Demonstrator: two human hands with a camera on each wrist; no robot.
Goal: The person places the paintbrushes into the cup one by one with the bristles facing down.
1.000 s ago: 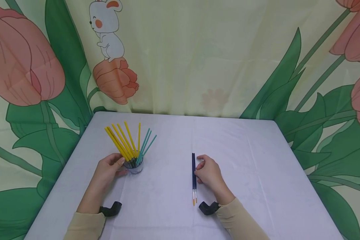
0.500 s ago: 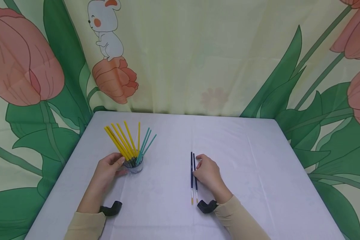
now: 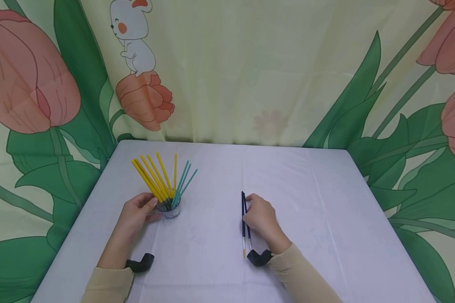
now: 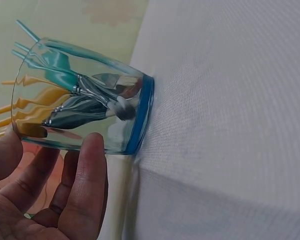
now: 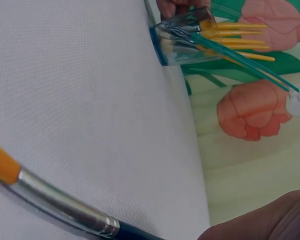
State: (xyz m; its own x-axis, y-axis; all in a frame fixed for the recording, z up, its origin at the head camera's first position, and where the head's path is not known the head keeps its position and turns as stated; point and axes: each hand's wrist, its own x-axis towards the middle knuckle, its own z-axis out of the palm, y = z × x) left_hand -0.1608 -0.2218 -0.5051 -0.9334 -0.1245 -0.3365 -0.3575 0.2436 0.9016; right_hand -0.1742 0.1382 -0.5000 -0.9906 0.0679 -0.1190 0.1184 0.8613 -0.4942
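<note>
My left hand (image 3: 135, 211) holds the side of a clear glass (image 3: 171, 213), thumb at the rim and fingers along the wall. Several yellow-handled paintbrushes (image 3: 150, 179) and a few teal-handled paintbrushes (image 3: 184, 182) stand in it, bristles down, as the left wrist view shows through the glass (image 4: 117, 65). At right, my right hand (image 3: 263, 216) pinches one dark blue paintbrush (image 3: 249, 233) by its handle; its bristle end is hidden behind the wrist camera. A second dark blue paintbrush (image 3: 244, 229) lies just left of it. A paintbrush ferrule (image 5: 65, 202) looms large in the right wrist view.
A white cloth (image 3: 208, 252) covers the table. Behind it hangs a curtain (image 3: 235, 75) printed with tulips and a rabbit. Black wrist cameras (image 3: 140, 264) sit at both sleeves.
The two dark blue paintbrushes first lay side by side, then spread apart; now their handle ends are close together. My right hand has shifted slightly left. My left hand stays at the glass.
</note>
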